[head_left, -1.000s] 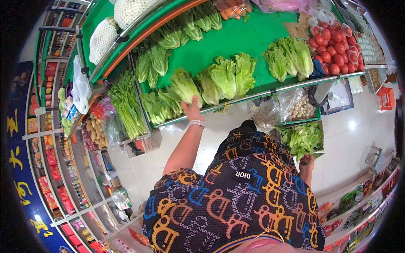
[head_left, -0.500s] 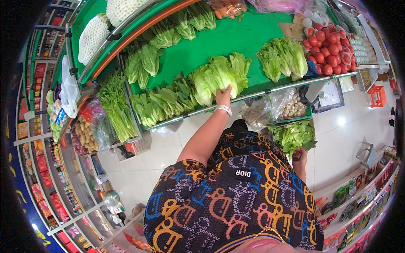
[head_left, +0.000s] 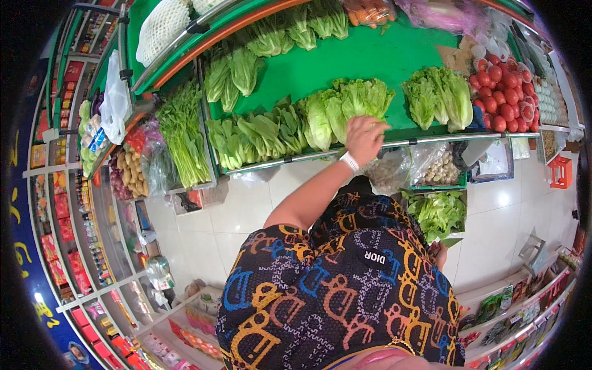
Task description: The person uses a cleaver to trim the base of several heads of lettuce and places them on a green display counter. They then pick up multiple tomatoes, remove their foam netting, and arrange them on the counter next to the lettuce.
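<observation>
L hand [head_left: 365, 137] reaching over front rail, fingers curled down onto lettuce head [head_left: 361, 102] at front of green desk [head_left: 370, 58]; touching, firm hold not clear. R hand [head_left: 439, 253] low by hip under leafy bunch [head_left: 439, 213], grip can't tell. Risk: loose outer leaves tear, neighbouring heads [head_left: 317, 120] roll off edge.

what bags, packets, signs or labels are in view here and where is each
Clear plastic bags: hung under the green shelf's front rail, right of the left hand, lumpy pale contents.
White net sacks: top left, above the greens.
White plastic bags: hanging left of the stall.
Blue sign: far left edge, yellow characters.
Colourful packets: lower right racks.
</observation>
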Available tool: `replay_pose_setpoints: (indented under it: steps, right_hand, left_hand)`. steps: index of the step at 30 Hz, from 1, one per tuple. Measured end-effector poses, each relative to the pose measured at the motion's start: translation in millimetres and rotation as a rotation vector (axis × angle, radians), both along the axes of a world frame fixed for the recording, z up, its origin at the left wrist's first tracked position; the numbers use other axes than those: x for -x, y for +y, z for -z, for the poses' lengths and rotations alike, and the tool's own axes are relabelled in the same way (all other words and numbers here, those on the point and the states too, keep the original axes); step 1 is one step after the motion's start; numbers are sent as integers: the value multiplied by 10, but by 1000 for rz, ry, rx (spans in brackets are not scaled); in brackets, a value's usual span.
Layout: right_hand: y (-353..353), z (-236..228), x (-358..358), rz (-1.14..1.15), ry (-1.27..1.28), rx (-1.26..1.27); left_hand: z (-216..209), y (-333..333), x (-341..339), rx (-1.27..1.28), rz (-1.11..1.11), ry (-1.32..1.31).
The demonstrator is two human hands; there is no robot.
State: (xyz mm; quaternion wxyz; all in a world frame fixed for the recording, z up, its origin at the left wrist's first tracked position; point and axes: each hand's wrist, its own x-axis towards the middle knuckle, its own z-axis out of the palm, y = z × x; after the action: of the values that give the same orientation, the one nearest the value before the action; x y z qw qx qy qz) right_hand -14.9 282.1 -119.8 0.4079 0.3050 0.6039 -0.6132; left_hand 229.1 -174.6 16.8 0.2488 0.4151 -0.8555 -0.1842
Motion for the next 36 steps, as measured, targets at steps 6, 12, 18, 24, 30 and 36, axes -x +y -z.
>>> replay_pose_setpoints:
  steps: [6, 12, 18, 24, 30, 36]
  right_hand:
    - [55, 163, 92, 30, -58, 57]
    - [-53, 131, 95, 203, -67, 74]
    - [-145, -33, -86, 349, -54, 37]
    - [99, -197, -424, 371, -27, 0]
    - [390, -306, -746, 359, -22, -61]
    - [703, -297, -1209, 469, -38, -48]
  left_hand:
    - [193, -554, -176, -34, 235, -613]
    - [-38, -461, 80, -50, 297, -593]
    - [-64, -573, 522, -28, 397, -546]
    - [368, -615, 1508, -672, 216, -93]
    - [1109, -907, 2362, -1123, -410, -13]
    - [1016, -711, 2600, -1011, -501, -9]
